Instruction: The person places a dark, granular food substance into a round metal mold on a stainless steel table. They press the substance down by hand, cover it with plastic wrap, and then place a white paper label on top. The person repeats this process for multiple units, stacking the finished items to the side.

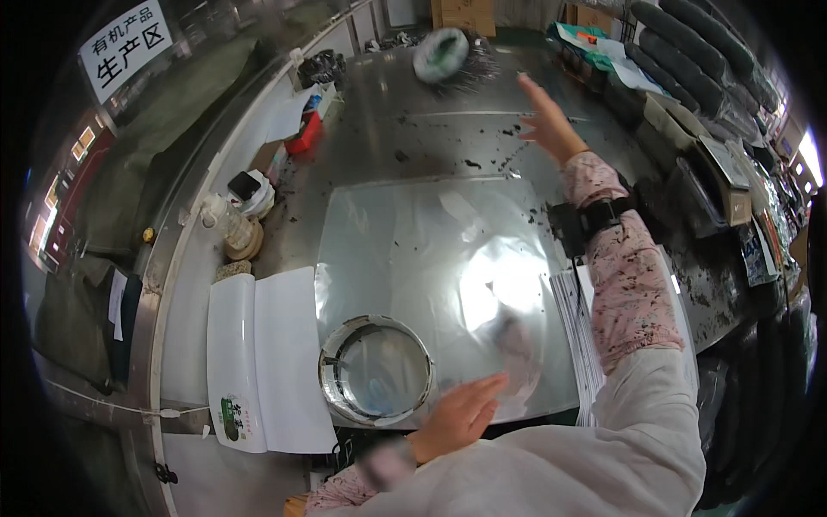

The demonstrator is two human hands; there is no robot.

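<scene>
My right hand [550, 125] reaches over the far right of the steel table [413, 146], its fingers stretched and spread, touching nothing I can make out. Low at the near edge, my left hand [461, 414] has its fingers extended and holds nothing visible. Just left of it lies a white-rimmed ring [330, 383], like a wide roll of tape, on a large clear plastic sheet [379, 250]. Beyond the sheet, a blurred round green-and-white coil [441, 56] sits beside thin dark strands.
White printed packaging sheets [289, 362] lie at left; a paper stack [573, 345] lies at right. A pump bottle [231, 226], a black device [245, 184] and a red box [303, 135] line the left edge. Bins [676, 121] and dark filled bags [680, 39] crowd the right. Dark scraps dot the table.
</scene>
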